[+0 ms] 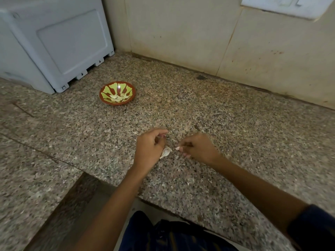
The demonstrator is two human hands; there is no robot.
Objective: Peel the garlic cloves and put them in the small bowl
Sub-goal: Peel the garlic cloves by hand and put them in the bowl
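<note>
Left hand (pixel 150 149) grips a garlic clove (pixel 165 152); right hand (pixel 196 148) pinches a bit of peel (pixel 177 148); peeled cloves (pixel 118 97) lie in the small bowl (pixel 103 96) on the granite counter (pixel 235 124)

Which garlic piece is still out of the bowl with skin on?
The garlic clove held in the left hand, white papery skin showing. The peeled cloves lie bare and yellowish in the small bowl, far from both hands.

No readable text (arrow marks only).
</note>
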